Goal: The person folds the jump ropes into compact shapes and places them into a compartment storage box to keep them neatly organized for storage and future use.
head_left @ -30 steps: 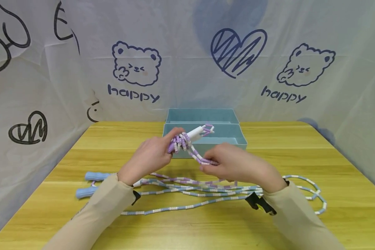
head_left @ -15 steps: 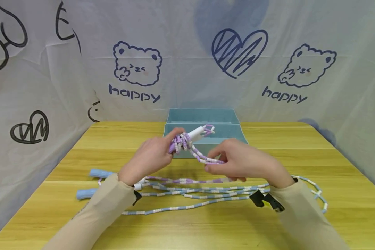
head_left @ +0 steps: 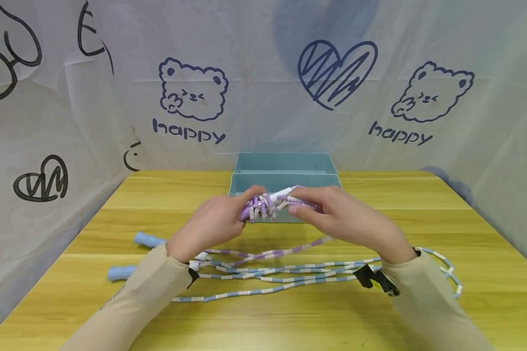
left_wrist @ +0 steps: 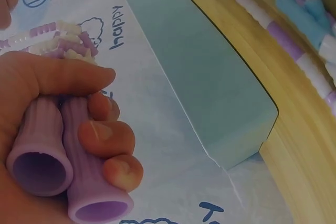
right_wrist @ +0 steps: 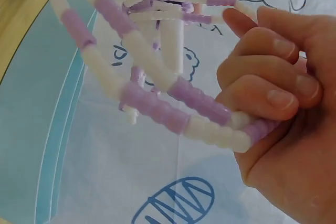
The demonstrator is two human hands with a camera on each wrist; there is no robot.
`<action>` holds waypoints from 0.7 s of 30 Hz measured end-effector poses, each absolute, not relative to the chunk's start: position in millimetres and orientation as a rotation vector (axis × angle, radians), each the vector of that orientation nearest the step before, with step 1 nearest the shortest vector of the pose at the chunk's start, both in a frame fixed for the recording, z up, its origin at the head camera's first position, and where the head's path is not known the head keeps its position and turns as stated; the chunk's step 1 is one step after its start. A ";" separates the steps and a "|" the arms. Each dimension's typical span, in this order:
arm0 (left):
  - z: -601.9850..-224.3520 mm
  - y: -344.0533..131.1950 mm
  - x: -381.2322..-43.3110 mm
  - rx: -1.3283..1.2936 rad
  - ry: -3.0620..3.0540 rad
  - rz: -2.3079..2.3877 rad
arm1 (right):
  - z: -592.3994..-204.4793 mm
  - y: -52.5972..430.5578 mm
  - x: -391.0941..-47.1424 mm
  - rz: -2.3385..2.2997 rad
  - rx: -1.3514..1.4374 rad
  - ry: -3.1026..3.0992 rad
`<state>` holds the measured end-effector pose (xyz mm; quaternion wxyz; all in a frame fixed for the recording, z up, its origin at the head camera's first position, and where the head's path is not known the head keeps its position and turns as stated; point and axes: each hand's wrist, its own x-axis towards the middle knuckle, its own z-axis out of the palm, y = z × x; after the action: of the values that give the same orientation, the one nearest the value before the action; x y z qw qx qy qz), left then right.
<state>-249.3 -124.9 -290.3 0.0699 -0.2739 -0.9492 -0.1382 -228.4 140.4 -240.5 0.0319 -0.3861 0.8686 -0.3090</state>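
Observation:
In the left wrist view my left hand (left_wrist: 58, 87) grips the two purple handles (left_wrist: 92, 156) of a jump rope side by side, their hollow ends showing. Purple-and-white beaded rope is wound around the handles just past the fingers, and a white handle sleeve (right_wrist: 172, 45) sticks out beyond the coils. My right hand (head_left: 351, 214) holds a doubled length of the beaded rope (right_wrist: 152, 111) in curled fingers, close to the coils. From below this hand, a purple-and-white strand (head_left: 290, 251) slopes down left to the table.
A second jump rope (head_left: 285, 281), blue and white, lies stretched across the wooden table under both forearms. Its blue handles (head_left: 120, 273) are at the left. An open light-blue box (head_left: 285, 163) stands behind the hands, in front of a printed cloth backdrop.
My right hand has moved slightly right, then up close to the wound handles, lifting the trailing purple-and-white strand. The left hand keeps its grip and has barely moved.

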 end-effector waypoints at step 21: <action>-283.8 -127.7 -240.7 -1.139 -2.874 -0.423 | -252.3 133.5 -234.2 -0.855 -1.380 3.121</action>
<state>-240.7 -127.7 -283.8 0.0105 -0.3650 -0.9210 -0.1355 -234.2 133.5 -252.3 -0.1870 -0.3853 0.8715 -0.2388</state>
